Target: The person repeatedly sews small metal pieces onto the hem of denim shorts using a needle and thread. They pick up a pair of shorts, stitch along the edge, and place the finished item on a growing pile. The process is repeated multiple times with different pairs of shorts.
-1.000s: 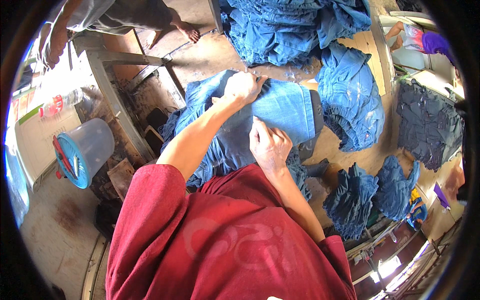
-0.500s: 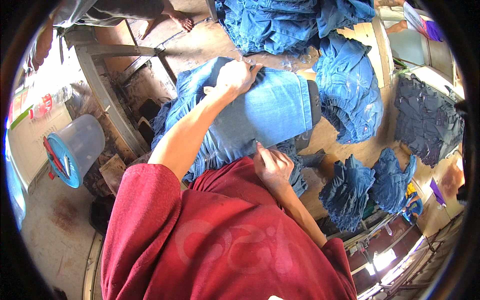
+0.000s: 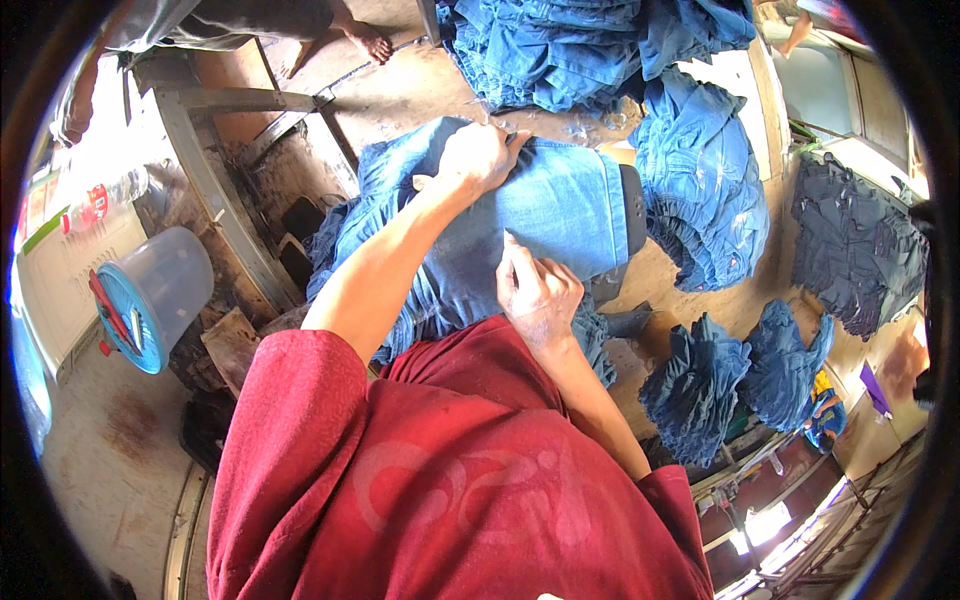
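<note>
A pale blue denim garment [image 3: 575, 200] lies spread in front of me, its leg end drawn over a dark, round-ended board [image 3: 633, 215]. My left hand [image 3: 480, 162] is closed on the far edge of the denim, fingers curled over the cloth. Over the middle of the same panel is my right hand [image 3: 540, 295], thumb and forefinger pinched together near the cloth. Whatever those fingertips may hold is too small to make out. Bunched folds of the garment lie under my left forearm.
Blue denim is heaped [image 3: 550, 50] at the far side, with another pile [image 3: 700, 180] right of the board. Dark garments [image 3: 855, 240] lie farther right. At left are a wooden frame [image 3: 215, 180] and a clear tub with a blue lid [image 3: 135, 318]. A person's bare foot [image 3: 368, 42] shows far left.
My right hand has moved away from me and slightly left, up the denim panel from its near part toward the middle. My left hand keeps its grip at the far edge.
</note>
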### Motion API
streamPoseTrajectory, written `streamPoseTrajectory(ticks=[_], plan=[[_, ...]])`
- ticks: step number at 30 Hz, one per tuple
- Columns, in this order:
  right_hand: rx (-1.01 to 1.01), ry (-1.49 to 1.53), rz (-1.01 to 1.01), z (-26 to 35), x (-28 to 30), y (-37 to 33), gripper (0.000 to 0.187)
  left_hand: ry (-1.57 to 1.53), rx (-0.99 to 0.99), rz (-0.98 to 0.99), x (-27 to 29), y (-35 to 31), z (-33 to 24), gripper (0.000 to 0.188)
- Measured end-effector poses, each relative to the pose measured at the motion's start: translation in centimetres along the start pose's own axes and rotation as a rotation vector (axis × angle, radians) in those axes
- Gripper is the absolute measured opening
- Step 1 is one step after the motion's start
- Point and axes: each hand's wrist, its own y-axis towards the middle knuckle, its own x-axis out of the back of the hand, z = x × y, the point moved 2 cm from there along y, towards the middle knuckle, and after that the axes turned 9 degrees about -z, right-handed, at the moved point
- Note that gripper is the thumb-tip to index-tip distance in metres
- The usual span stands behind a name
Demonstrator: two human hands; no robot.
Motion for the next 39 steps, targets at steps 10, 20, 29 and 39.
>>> streamPoseTrajectory(ticks=[10,20,29,39], plan=[[-0.057,0.109,-0.016,-0.4,1.8,-3.3,0.029,0.017,0.008,0.007,0.1,-0.1,-0.1,0.068],[0.012,-0.011,0.033,-0.2,0.9,-1.4,0.024,0.008,-0.019,-0.026,-0.1,-0.1,0.0,0.071],[-0.063,0.12,-0.047,-0.4,2.1,-3.5,0.025,-0.011,0.017,0.002,-0.2,-0.1,0.0,0.072],[-0.021,-0.027,0.056,0.0,1.7,-3.1,0.025,-0.01,0.028,0.007,-0.2,-0.1,-0.1,0.071]])
